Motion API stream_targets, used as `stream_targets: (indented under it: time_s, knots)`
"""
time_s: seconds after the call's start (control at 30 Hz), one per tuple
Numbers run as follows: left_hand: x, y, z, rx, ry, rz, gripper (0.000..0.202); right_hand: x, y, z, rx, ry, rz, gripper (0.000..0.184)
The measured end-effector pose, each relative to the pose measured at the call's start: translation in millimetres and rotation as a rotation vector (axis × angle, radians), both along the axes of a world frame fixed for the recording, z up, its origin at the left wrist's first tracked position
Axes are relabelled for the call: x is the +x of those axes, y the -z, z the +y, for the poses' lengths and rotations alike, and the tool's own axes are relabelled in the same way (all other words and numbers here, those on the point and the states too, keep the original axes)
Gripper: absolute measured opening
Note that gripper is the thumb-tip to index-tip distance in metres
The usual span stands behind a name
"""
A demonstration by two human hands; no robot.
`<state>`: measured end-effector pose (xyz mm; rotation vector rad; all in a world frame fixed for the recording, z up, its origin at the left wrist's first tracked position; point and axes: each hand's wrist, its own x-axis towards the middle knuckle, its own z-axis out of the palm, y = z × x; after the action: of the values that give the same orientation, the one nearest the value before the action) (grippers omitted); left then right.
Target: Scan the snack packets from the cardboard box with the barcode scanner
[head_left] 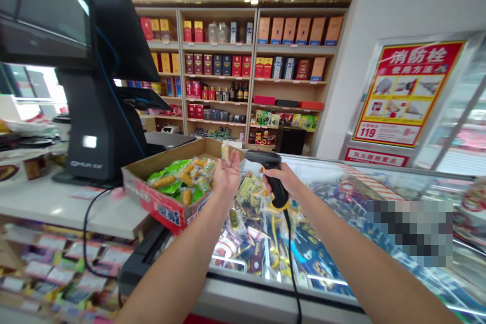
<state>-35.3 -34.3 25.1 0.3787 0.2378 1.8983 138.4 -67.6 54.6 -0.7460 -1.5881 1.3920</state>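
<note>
Left fingers (232, 163) pinch a small packet (225, 152); right fingers (269, 174) clamp a barcode scanner (263, 159).

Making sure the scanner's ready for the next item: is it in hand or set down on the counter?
In hand: the right hand grips the black corded barcode scanner by its handle, holding it up above the glass-topped display case.

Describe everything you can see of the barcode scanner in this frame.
The barcode scanner is a handheld, gun-shaped unit of black, plastic-looking material, with a yellow band at the base of its grip. The right hand wraps the grip, holding it tilted above a glass-topped display case, with the head pointing left toward a small packet in the left hand. A black cable runs from the base down past the case's front edge. The scan window isn't visible.
</note>
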Motion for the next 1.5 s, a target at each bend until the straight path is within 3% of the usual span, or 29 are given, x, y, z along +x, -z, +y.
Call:
stream_targets:
  time_s: [0.17,0.37,0.47,0.57,0.63,0.77,0.9,1.03,1.23,1.37,1.5]
  knots:
    - [-17,-11.8,-11,-0.007,-0.105,0.014,0.043,-16,-11.8,2,0.036,-0.024,-0.007,0.024]
    - [-11,-10.6,-12,-0.027,-0.102,0.163,0.026,-6,1.2,-4,-0.012,0.024,-0.013,0.023]
    - [-10,-3.4,-11,-0.055,0.019,0.537,0.014,11,13.1,-8,-0.05,0.074,0.005,0.024]
    - [-13,12.8,-7,-0.139,0.115,1.021,0.02,31,25.8,-9,-0.093,0.13,0.04,0.024]
    - [-18,26.9,-2,-0.192,0.104,1.149,0.027,46,33.7,-9,-0.117,0.17,0.067,0.023]
    - [-33,51.4,11,-0.193,0.058,1.081,0.036,69,46.6,-4,-0.122,0.221,0.127,0.021]
    - [-38,63.4,14,-0.251,0.053,1.103,0.034,81,54.4,-1,-0.144,0.235,0.159,0.02]
    - [-19,63.7,9,-0.363,0.023,1.302,0.037,82,56.3,-1,-0.146,0.223,0.169,0.021]
    - [8,55.6,10,-0.209,-0.176,1.528,0.044,76,61.3,-1,-0.15,0.203,0.162,0.026]
    - [3,58.3,13,-0.329,-0.12,1.709,0.049,72,67.8,0,-0.151,0.166,0.121,0.027]
    - [-4,59.9,15,-0.303,-0.098,1.696,0.043,70,70.4,0,-0.183,0.12,0.102,0.025]
